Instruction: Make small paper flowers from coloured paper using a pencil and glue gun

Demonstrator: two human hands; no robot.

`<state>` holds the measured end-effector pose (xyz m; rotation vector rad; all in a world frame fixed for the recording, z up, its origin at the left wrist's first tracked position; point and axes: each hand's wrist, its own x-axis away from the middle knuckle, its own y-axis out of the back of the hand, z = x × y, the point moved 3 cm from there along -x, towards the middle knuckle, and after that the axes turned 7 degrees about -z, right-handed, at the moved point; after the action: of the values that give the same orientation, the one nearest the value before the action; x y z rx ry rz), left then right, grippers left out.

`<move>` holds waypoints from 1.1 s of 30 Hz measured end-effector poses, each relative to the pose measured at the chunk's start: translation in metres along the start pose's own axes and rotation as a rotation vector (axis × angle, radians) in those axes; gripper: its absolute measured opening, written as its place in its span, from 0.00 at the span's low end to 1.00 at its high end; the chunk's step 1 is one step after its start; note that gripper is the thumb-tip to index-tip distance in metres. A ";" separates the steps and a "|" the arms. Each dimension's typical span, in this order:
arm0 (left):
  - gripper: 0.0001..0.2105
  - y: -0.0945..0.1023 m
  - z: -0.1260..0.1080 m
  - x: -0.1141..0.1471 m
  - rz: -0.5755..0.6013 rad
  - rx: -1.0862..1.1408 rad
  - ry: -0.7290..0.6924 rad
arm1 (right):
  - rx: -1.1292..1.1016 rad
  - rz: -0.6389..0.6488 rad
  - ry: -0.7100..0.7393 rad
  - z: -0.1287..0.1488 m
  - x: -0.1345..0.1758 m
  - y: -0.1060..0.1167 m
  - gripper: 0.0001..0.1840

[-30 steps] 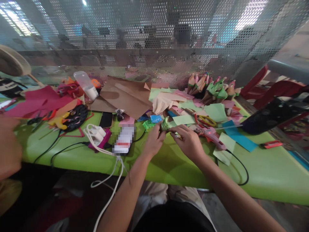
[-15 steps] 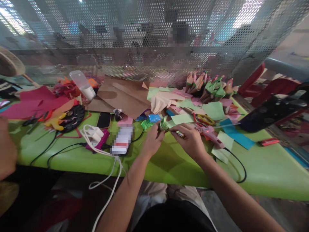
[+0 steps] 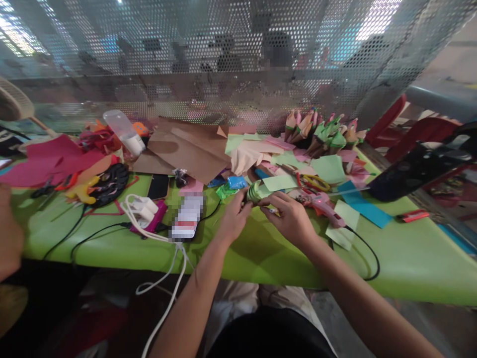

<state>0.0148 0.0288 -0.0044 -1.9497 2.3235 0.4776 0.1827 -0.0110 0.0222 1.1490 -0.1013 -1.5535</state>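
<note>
My left hand is closed around a light green piece of paper, which looks coiled or pleated. From the right, my right hand meets the same paper with fingertips pinched at its edge. A small white-tipped, pen-like thing shows under my right fingers; its kind is hard to make out. Just right of that hand lies a pink glue gun with a black cord. Scissors with yellow and red handles rest behind it among loose paper sheets.
A phone and a white charger plug with cables lie left. Paper flowers stand at the back right, near a dark bottle. Brown paper lies against the perforated screen. Another person's arm is at far left.
My right fingers have shifted slightly left and up along the green paper. The paper has turned a little in my left hand. The whole view has moved slightly.
</note>
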 end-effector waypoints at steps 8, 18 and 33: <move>0.19 0.000 -0.002 0.001 -0.015 0.042 0.053 | 0.129 0.056 0.106 -0.003 0.005 0.004 0.16; 0.18 0.001 0.002 0.002 -0.058 0.089 0.016 | 0.051 0.052 0.086 0.000 0.004 0.008 0.20; 0.22 0.001 0.001 0.001 0.015 -0.099 -0.089 | 0.054 -0.005 -0.083 0.001 0.000 -0.011 0.09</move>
<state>0.0131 0.0280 -0.0050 -1.9104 2.3033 0.6790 0.1736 -0.0073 0.0162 1.1277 -0.1975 -1.6113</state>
